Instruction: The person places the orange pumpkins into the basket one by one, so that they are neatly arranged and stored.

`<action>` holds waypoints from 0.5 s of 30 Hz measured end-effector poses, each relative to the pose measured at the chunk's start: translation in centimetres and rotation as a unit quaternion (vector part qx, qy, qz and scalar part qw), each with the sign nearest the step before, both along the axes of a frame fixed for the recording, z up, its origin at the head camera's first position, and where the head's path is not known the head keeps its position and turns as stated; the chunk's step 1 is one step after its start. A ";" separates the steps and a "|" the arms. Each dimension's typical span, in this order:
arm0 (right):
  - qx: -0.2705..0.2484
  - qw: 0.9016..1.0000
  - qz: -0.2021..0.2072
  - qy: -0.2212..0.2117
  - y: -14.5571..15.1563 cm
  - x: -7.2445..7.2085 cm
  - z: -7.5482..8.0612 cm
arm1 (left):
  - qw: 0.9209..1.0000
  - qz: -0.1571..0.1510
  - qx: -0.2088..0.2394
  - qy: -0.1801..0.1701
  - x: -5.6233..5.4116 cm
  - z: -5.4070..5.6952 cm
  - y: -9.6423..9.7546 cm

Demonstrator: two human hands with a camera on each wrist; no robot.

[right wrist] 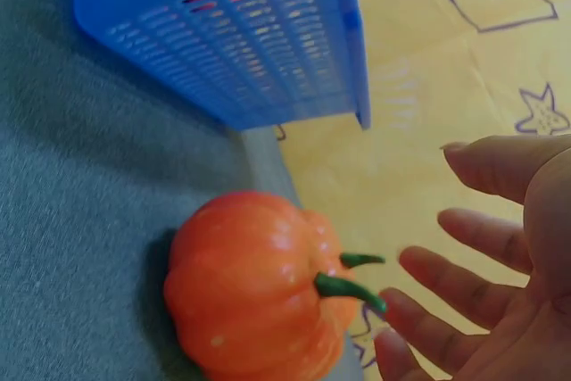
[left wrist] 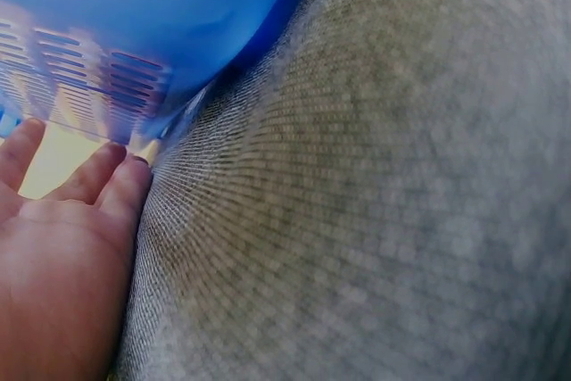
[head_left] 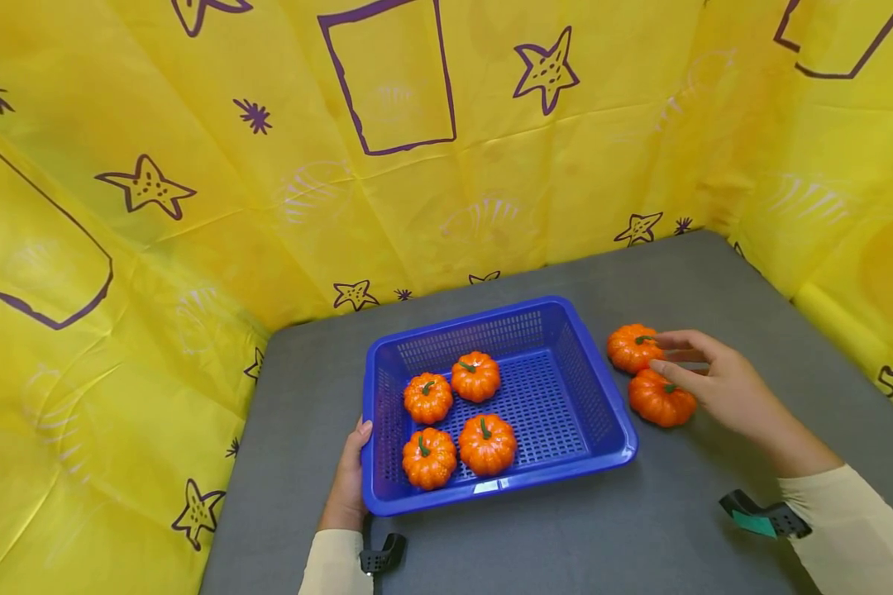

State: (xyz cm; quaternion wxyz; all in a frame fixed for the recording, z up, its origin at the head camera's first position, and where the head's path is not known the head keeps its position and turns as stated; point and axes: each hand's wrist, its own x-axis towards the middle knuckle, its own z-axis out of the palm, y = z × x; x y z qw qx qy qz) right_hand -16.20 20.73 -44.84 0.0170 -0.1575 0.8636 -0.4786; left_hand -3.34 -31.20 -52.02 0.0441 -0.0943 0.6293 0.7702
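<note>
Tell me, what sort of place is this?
Probably a small cloth-walled booth, though I can't be sure. Yellow cloth with drawn stars hangs along three sides of a gray surface, and there's a blue basket holding orange pumpkins.

The basket [head_left: 565, 388] is deep royal blue all through, its walls and floor patterned with small slots. Four pumpkins [head_left: 487, 445] on its nine-o'clock side are glossy orange with dark green stems; two more pumpkins [head_left: 661, 399], at two and three o'clock from it, match them. The counter [head_left: 536, 537] is grey with a fine weave. The yellow backdrop [head_left: 432, 215] carries purple-outlined, dotted stars, spiky purple bursts and faint white shell-like motifs, plus a four-sided purple outline near twelve o'clock. Cream sleeves [head_left: 856, 529] show at seven and four o'clock, with black straps [head_left: 383, 554]; the four-o'clock one bears a green patch [head_left: 753, 522].
</note>
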 end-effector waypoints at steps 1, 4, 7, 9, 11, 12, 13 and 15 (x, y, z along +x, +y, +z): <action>0.002 1.000 -0.002 -0.001 0.1 -0.1 -0.2 | 1.000 0.000 -0.001 -0.001 0.0 0.0 0.0; 0.009 1.000 -0.007 0.000 0.5 -0.1 -0.7 | 1.000 0.001 0.001 0.001 0.0 0.0 0.0; 0.014 1.000 -0.010 0.002 0.8 -0.1 -1.1 | 1.000 0.001 -0.002 0.005 0.0 0.0 0.1; 0.016 1.000 -0.010 0.004 0.9 0.0 -1.4 | 1.000 0.002 -0.003 0.007 0.0 0.0 0.1; 0.020 1.000 -0.012 0.007 1.1 0.1 -1.6 | 1.000 0.001 -0.002 0.009 0.0 0.0 0.1; 0.022 1.000 -0.014 0.007 1.1 0.2 -1.7 | 1.000 0.000 -0.003 0.010 0.0 -0.1 0.1; 0.025 1.000 -0.014 0.010 1.2 0.2 -1.8 | 1.000 0.000 -0.002 0.011 0.0 -0.1 0.0; 0.029 0.999 -0.015 0.012 1.2 0.2 -2.1 | 1.000 0.000 0.001 0.013 0.0 -0.1 0.1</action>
